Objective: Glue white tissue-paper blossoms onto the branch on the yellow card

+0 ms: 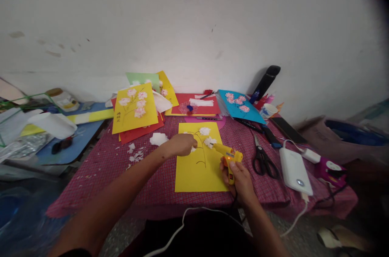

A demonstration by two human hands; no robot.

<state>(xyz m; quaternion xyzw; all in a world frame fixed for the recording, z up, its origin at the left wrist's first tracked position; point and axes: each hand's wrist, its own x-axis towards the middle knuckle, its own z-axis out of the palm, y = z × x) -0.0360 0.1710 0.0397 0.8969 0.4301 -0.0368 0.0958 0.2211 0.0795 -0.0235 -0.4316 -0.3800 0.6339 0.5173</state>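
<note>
A yellow sheet of paper [199, 172] lies in front of me, with a branch drawn on it in dark lines. White crumpled-paper blossoms [204, 131] sit near its top right. My left hand [184, 144] reaches over the sheet's left part, fingers pinched together at a small white paper piece [193, 149], mostly hidden by them. In my right hand [240, 178] is a yellow glue gun [228, 155], its small light glowing orange. The nozzle points left, close to the lower white blossom [209, 142].
White paper scraps [136, 155] and a torn white piece [158, 139] lie left of the sheet. Black scissors [263, 161], a white power bank [295, 172] and a purple socket block [332, 171] are at right. Finished blossom pictures [135, 109] are stacked behind. A white cable [184, 222] crosses the front.
</note>
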